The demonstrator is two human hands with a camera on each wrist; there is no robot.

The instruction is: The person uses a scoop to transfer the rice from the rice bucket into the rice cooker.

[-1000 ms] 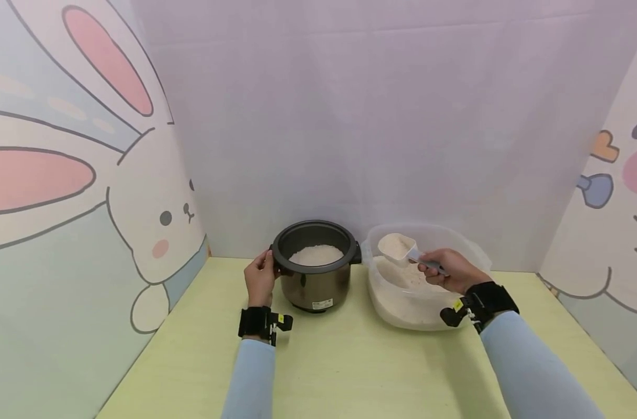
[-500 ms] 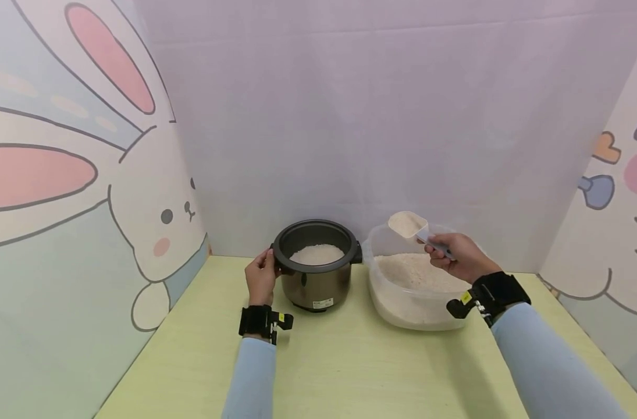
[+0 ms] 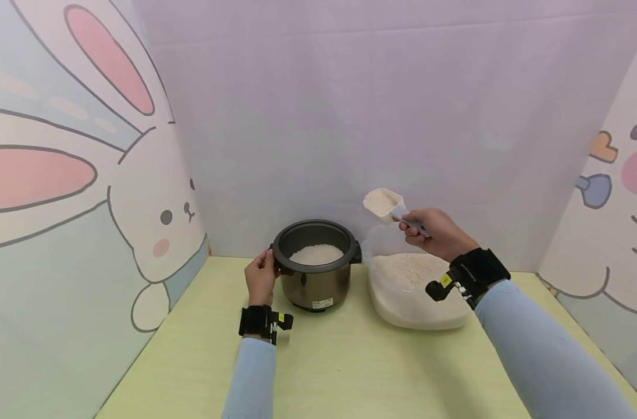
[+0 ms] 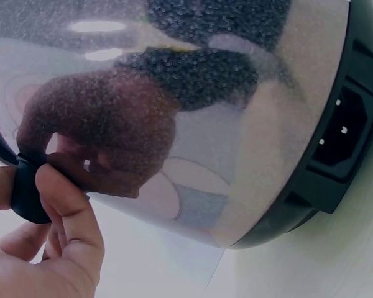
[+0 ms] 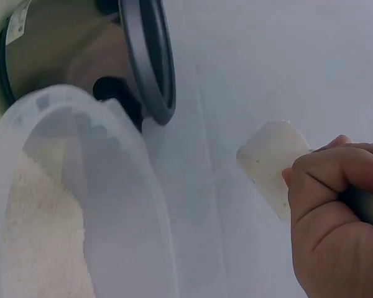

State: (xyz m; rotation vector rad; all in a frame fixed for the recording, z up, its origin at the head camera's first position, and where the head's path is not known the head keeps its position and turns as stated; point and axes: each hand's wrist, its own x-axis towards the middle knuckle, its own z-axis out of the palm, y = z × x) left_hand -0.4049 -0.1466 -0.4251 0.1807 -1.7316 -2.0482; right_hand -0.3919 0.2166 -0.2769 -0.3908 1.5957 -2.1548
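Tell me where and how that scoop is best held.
I'd take the scoop by its slim handle, coming from the right, as the right hand does now. The handle juts out to that side, away from the pale grain loaded in it; best keep the open top facing up.

No text is legible: print on the rice cooker (image 3: 316, 286)'s white label (image 3: 323, 304) is too small.

A pale yellow-green table (image 3: 339, 372) is seen. Near its back edge a cooker (image 3: 318, 291) is stood upright, and a tub (image 3: 417, 315) is set just beside it, to the right. A soft shadow (image 3: 444, 372) is cast in front of the tub.
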